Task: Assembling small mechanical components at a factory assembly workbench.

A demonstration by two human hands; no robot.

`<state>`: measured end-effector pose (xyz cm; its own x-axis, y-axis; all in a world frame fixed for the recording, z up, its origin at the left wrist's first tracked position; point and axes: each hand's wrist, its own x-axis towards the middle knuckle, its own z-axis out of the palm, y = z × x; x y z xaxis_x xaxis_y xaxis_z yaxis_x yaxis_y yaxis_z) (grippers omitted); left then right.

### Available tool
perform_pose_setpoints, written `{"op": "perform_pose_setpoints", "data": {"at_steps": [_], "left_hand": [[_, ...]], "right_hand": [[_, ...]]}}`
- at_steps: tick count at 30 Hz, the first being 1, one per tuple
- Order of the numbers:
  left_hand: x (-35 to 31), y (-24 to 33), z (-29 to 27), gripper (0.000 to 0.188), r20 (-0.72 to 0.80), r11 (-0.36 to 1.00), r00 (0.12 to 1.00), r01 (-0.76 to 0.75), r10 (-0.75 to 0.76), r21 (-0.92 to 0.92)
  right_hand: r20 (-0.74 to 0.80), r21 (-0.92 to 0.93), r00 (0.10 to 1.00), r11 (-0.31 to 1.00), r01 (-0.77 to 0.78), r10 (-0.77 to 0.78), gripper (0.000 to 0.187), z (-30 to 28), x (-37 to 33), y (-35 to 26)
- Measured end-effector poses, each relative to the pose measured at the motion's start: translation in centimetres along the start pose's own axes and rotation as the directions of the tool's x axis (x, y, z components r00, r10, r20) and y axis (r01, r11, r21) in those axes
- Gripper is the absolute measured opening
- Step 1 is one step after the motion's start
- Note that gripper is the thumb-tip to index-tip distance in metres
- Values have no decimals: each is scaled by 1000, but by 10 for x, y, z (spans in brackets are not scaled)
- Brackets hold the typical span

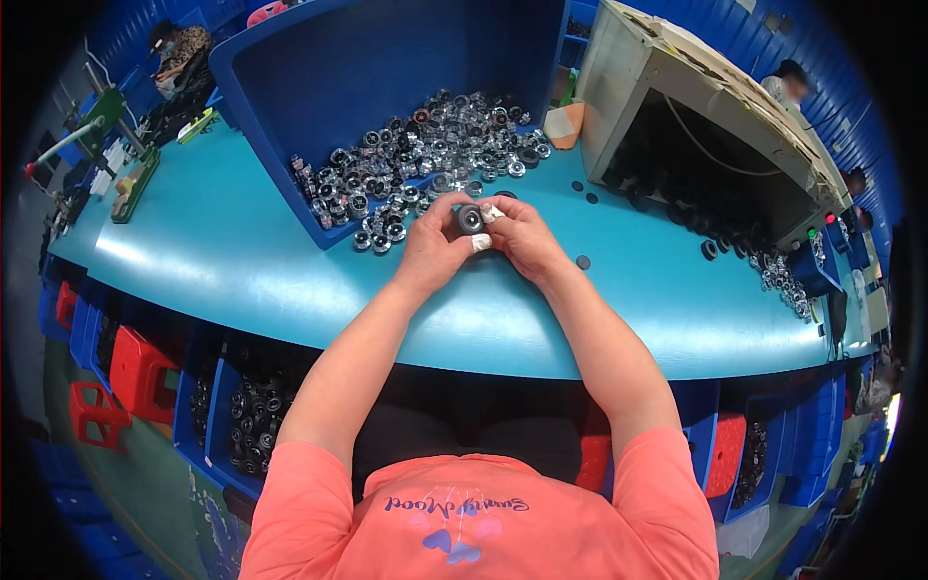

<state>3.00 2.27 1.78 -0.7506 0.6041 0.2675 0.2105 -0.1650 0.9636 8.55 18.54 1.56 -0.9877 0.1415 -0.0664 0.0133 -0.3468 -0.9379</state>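
Between my two hands, above the turquoise table (503, 329), is a small toy wheel (471, 220) with a black tyre and a shiny hub. My left hand (432, 244) grips it from the left, with its thumb below. From the right, my right hand (523, 237) closes on the same wheel. White tape wraps a thumb and a finger. Just beyond my hands, many chrome wheel hubs (430, 145) spill out of a tipped blue bin (275, 116) onto the table.
At the right stands a pale box-shaped cabinet (619, 87) with black tyres (710, 249) inside and before it. More hubs (788, 285) lie at the right edge. A green hand press (135, 184) is far left. Blue crates (217, 411) and red stools (140, 372) sit below.
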Motion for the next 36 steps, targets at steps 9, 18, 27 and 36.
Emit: {"op": "perform_pose_setpoints", "data": {"at_steps": [9, 18, 27, 36], "left_hand": [[-2, -3, -3, 47, 17, 998, 999, -43, 43, 40], [-5, 8, -3, 38, 16, 998, 998, 65, -65, -19], [-60, 63, -61, 22, -88, 942, 973, -180, 213, 284], [-171, 73, -149, 22, -125, 577, 988, 48, 94, 816]], "right_hand": [[44, -33, 999, 999, 9, -8, 28, -1, -2, 0], [0, -157, 991, 979, 132, -134, 25, 4, -6, -5], [-221, -605, 922, 787, 126, -318, 22, -34, -3, -26], [-126, -990, 870, 112, -82, -477, 45, -97, 75, -49]]}}
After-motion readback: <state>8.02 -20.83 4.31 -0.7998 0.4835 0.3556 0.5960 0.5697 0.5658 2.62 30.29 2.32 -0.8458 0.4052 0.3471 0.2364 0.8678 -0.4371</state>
